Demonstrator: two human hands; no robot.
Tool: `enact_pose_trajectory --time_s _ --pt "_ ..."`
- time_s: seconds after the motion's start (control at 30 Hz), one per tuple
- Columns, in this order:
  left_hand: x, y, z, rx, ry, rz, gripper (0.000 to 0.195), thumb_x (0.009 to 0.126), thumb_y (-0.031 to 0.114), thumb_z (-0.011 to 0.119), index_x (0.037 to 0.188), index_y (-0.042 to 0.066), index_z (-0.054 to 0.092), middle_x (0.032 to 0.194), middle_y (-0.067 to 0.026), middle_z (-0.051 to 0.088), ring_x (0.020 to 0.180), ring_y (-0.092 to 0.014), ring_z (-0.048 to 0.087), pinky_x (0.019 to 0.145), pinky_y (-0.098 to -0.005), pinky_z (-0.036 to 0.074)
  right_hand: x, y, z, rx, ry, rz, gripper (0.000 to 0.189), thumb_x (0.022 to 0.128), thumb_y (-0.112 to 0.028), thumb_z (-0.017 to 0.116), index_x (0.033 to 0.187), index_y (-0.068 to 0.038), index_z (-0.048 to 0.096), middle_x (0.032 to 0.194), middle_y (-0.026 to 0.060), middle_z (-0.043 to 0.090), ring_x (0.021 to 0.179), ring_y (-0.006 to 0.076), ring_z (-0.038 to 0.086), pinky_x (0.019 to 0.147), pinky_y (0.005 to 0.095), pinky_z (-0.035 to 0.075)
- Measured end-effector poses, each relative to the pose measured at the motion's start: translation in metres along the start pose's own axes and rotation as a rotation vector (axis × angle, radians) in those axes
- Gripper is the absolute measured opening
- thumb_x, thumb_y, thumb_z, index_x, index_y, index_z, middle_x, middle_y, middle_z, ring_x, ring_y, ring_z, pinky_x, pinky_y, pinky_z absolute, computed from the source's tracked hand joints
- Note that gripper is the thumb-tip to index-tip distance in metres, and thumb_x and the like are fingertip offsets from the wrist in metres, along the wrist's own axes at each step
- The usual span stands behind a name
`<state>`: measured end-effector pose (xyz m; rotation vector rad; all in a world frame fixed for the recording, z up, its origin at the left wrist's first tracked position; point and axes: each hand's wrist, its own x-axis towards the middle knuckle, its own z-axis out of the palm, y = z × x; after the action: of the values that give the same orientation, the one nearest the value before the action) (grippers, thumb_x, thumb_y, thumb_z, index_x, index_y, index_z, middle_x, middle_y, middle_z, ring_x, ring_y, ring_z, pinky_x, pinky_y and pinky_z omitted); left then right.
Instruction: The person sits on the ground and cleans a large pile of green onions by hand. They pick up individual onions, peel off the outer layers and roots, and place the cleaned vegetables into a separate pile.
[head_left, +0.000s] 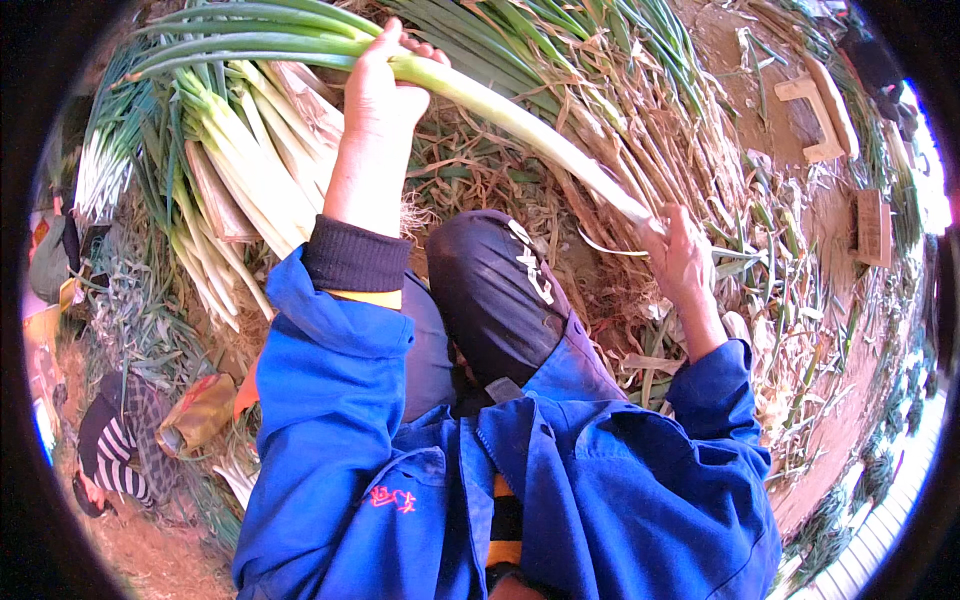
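A long green onion (517, 127) stretches across the space in front of me, its pale shaft slanting down to the right. My left hand (390, 75) grips it where the green leaves (255, 37) branch off. Around the root end, my right hand (679, 251) has its fingers closed; the roots themselves are hidden. A thin peeled strip (611, 247) sticks out beside that hand. Under my left forearm lies a pile of cleaned green onions (247, 165) with white shafts. Unpeeled green onions (622, 135) with dry brown skins lie beyond the held stalk.
Dry leaf scraps (480, 157) litter the ground around my knees. At the upper right are a pale stool-like frame (814, 112) and a cardboard box (872, 229). A person in striped clothing (120, 450) is at the lower left, near a yellowish sack (196, 416). More onions (112, 165) lie at far left.
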<state>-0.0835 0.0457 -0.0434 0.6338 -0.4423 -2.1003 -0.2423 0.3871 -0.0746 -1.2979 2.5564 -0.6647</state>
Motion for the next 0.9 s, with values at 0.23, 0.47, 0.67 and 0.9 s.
enact_pose_trajectory --time_s 0.23,0.47,0.67,0.9 --pt "0.007 0.015 -0.009 0.049 0.098 0.069 0.023 0.082 0.020 0.067 0.081 0.007 0.048 0.067 -0.0054 0.046 0.062 -0.020 0.048 0.060 -0.0364 0.043 -0.048 0.126 0.011 -0.313 -0.088 0.019 0.018 0.088 -0.024 0.054 0.097 -0.009 0.053 0.085 0.0166 0.059 0.078 0.0356 0.059 0.066 0.0442 0.047" --pt "0.006 0.039 -0.016 -0.042 0.141 0.190 0.031 0.075 0.013 0.073 0.084 0.011 0.043 0.064 -0.0020 0.041 0.056 -0.015 0.043 0.054 -0.0303 0.040 -0.107 0.237 -0.040 -0.601 -0.148 0.456 0.019 0.088 -0.021 0.047 0.102 -0.012 0.055 0.089 0.0163 0.062 0.082 0.0361 0.061 0.066 0.0465 0.048" --pt "0.008 0.038 -0.008 -0.038 0.090 0.192 0.036 0.075 0.017 0.075 0.084 0.012 0.040 0.060 -0.0007 0.042 0.050 -0.012 0.043 0.050 -0.0269 0.039 -0.129 0.306 -0.040 -0.696 -0.010 0.746 0.041 0.083 -0.030 0.052 0.114 -0.004 0.055 0.104 0.0200 0.063 0.096 0.0354 0.060 0.080 0.0448 0.047" --pt "-0.002 0.028 -0.001 0.049 0.005 0.185 0.033 0.077 0.021 0.073 0.074 0.012 0.042 0.056 -0.0004 0.044 0.050 -0.011 0.045 0.051 -0.0259 0.040 0.007 0.018 -0.009 0.153 0.330 -0.167 0.021 0.083 -0.019 0.064 0.097 -0.003 0.063 0.090 0.0146 0.062 0.083 0.0299 0.060 0.073 0.0352 0.048"
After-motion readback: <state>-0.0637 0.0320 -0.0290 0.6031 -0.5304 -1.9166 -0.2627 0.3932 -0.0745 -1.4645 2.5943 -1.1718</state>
